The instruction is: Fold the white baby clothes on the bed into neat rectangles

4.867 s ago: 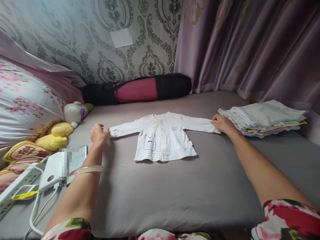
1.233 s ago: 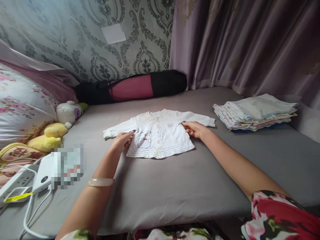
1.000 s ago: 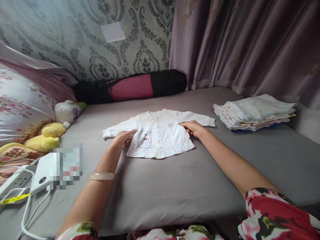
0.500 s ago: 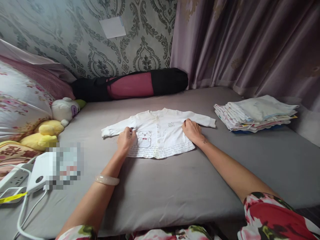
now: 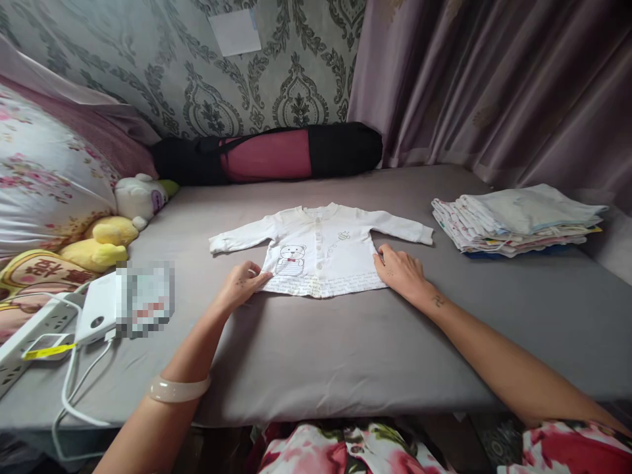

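Note:
A small white baby shirt (image 5: 340,253) lies face up and spread flat on the grey sheet, both sleeves stretched outward. It has a button front, a bear print on the left, a bee on the right and a band of lettering along the hem. My left hand (image 5: 243,284) is closed at the shirt's lower left edge, thumb and fingers pinching the cloth near the hem. On the opposite side, my right hand (image 5: 401,271) has its fingers bent around the side edge just above the hem. The right fingertips are partly hidden.
A folded stack of baby clothes (image 5: 523,220) sits to the right. Along the wall lies a long black and maroon bag (image 5: 266,155). Plush toys (image 5: 106,243), a white boxy device (image 5: 99,308), a power strip (image 5: 37,336) and cables occupy the left. The sheet's front edge (image 5: 345,411) is near me.
Both hands have moved down the shirt's sides toward its hem, the left one from beside the bear print. The shirt's sides now lie straighter below the sleeves. The camera view has shifted slightly.

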Demonstrator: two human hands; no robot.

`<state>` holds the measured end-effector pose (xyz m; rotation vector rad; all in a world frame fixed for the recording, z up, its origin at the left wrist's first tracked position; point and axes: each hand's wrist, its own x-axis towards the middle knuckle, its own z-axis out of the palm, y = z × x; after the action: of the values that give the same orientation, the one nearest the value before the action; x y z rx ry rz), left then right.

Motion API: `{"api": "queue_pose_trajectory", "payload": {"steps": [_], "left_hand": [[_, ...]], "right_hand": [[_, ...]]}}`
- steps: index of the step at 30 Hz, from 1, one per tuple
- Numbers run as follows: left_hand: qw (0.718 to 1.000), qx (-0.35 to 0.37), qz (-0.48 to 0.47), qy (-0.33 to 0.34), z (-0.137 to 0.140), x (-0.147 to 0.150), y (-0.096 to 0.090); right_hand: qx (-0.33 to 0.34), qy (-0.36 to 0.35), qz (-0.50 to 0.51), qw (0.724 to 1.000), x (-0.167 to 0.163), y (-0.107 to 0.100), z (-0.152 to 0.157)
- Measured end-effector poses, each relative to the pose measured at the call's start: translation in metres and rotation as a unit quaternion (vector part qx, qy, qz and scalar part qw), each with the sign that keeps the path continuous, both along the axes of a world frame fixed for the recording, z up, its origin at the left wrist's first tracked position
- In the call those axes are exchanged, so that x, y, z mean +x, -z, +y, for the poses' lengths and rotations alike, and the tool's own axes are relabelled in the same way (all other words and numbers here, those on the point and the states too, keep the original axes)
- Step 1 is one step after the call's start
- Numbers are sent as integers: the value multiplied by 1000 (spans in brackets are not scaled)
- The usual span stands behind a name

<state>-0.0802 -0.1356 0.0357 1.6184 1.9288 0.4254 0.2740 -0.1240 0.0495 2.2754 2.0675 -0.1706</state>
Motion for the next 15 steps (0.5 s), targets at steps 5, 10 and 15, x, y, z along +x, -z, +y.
{"api": "queue_pose_trajectory", "payload": {"steps": [5, 10, 15], "left_hand": [[977, 168, 121, 58, -12, 18, -4], [931, 173, 11, 322, -19, 65, -10], [931, 121, -26, 342, -17, 84, -9]], "right_hand": [[89, -121, 28, 988, -13, -7, -15], [20, -366, 233, 901, -41, -3, -27], [18, -369, 292, 882, -48, 10, -23]]}}
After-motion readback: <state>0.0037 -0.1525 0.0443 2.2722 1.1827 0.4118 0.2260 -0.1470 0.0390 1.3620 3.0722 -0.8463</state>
